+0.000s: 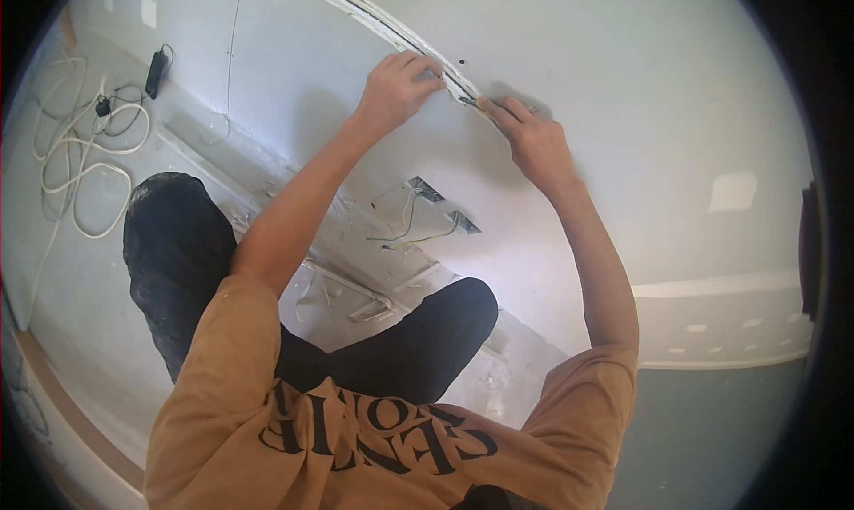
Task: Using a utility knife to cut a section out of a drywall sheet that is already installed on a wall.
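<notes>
A rough white seam (391, 32) with a dark gap runs across the grey plasterboard wall (605, 74) in front of me. My left hand (398, 90) is raised to its lower edge, fingers bent and pinched together. What lies between those fingertips, if anything, is too small to make out. Just to the right, my right hand (534, 144) closes around a slim tool (468, 101) whose narrow dark end touches the seam. Most of that tool is hidden by the fingers, so its exact kind is unclear.
Below my hands, two rectangular wall cutouts (427, 190) have loose wires (418, 240) sticking out. White offcuts and scraps (369, 307) litter the floor between my knees. A coiled white cable (67, 168), a black plug (103, 106) and a black power strip (157, 72) are at the left.
</notes>
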A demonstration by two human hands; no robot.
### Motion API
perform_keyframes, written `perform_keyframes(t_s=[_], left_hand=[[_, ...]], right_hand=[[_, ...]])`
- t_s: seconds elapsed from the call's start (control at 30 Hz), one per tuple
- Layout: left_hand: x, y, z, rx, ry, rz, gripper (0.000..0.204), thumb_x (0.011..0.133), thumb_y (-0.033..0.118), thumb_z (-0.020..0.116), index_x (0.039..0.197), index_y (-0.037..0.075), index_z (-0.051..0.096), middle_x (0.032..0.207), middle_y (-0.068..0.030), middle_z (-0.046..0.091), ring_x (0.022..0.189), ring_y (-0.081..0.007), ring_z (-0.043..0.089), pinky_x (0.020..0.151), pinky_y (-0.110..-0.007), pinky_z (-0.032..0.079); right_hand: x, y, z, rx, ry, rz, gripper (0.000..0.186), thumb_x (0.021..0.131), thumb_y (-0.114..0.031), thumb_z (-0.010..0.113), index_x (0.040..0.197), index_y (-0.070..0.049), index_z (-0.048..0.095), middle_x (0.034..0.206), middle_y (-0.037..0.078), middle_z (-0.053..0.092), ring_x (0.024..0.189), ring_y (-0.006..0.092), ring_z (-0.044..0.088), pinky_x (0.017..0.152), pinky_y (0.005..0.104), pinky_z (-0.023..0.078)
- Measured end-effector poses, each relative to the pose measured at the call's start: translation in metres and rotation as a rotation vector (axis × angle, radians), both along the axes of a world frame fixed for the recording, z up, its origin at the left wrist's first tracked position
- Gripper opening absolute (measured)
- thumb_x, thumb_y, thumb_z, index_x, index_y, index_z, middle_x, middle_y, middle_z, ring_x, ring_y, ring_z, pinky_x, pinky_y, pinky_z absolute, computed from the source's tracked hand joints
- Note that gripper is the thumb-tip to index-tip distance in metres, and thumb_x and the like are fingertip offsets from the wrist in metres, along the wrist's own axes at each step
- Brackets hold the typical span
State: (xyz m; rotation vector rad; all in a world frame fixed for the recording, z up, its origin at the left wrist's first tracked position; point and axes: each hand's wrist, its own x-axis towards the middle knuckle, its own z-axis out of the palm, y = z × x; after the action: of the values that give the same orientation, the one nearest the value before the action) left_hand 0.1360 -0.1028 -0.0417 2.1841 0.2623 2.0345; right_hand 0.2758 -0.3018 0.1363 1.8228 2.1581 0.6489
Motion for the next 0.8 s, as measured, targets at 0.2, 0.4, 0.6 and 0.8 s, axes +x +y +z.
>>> perform_keyframes(t_s=[0.2,0.4,0.6,0.8], left_hand=[[0.001,-0.005,0.0,0.002,0.074,-0.001,0.017,0.084,0.013,0.084,0.098,0.016,0.075,0.116,0.0027,0.072,0.109,-0.0207,0.067,0.092,-0.04,0.051],[0.001,-0.006,0.001,-0.056,0.146,-0.029,0.016,0.089,0.013,0.082,0.102,0.014,0.073,0.116,-0.0008,0.069,0.113,-0.0241,0.065,0.098,-0.041,0.047],[0.0,-0.018,-0.012,-0.198,0.073,-0.038,0.017,0.094,0.009,0.077,0.108,0.005,0.07,0.114,-0.0078,0.07,0.106,-0.0278,0.066,0.097,-0.041,0.047],[0.012,-0.043,-0.031,-0.585,-0.158,-0.243,0.015,0.1,0.005,0.075,0.112,0.001,0.068,0.106,-0.0113,0.073,0.094,-0.0254,0.071,0.086,-0.039,0.056]], right_hand=[[-0.005,-0.014,0.02,0.067,0.297,0.027,0.05,0.097,-0.001,0.067,0.143,-0.02,0.069,0.12,0.002,0.068,0.09,0.0294,0.072,0.075,0.0422,0.061],[-0.011,-0.022,0.028,0.099,0.21,-0.042,0.044,0.099,-0.003,0.068,0.139,-0.021,0.07,0.118,0.002,0.069,0.094,0.0291,0.072,0.074,0.0434,0.061],[-0.013,0.006,0.005,0.138,0.126,0.048,0.046,0.099,-0.005,0.069,0.141,-0.024,0.071,0.116,0.002,0.067,0.098,0.0276,0.071,0.079,0.0432,0.062],[-0.017,0.026,-0.011,0.152,0.127,0.079,0.044,0.099,-0.004,0.067,0.138,-0.024,0.074,0.113,0.001,0.067,0.099,0.0266,0.07,0.076,0.043,0.062]])
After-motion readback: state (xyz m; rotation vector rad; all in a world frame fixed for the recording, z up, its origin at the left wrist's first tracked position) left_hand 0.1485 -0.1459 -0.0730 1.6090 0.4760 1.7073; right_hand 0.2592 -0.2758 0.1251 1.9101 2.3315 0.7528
